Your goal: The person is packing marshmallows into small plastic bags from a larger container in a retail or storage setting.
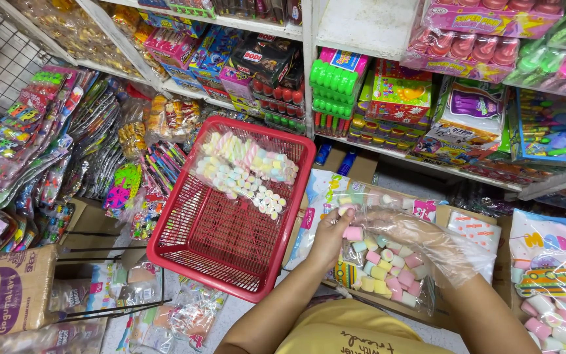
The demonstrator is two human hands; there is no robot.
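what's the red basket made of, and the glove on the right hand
Red basket: looks like moulded plastic, an even glossy red with a fine lattice of slots in walls and floor. Glove on the right hand: seemingly thin clear plastic film, loose and wrinkled, with the hand and pastel marshmallows showing through.

Head-worn view, steeply downward and close over the red basket (pixel 230 216), shelves (pixel 355 26) just beyond.

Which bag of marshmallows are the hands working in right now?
The open bag beneath both hands, left hand and gloved right hand; the others lie in the red basket, untouched.
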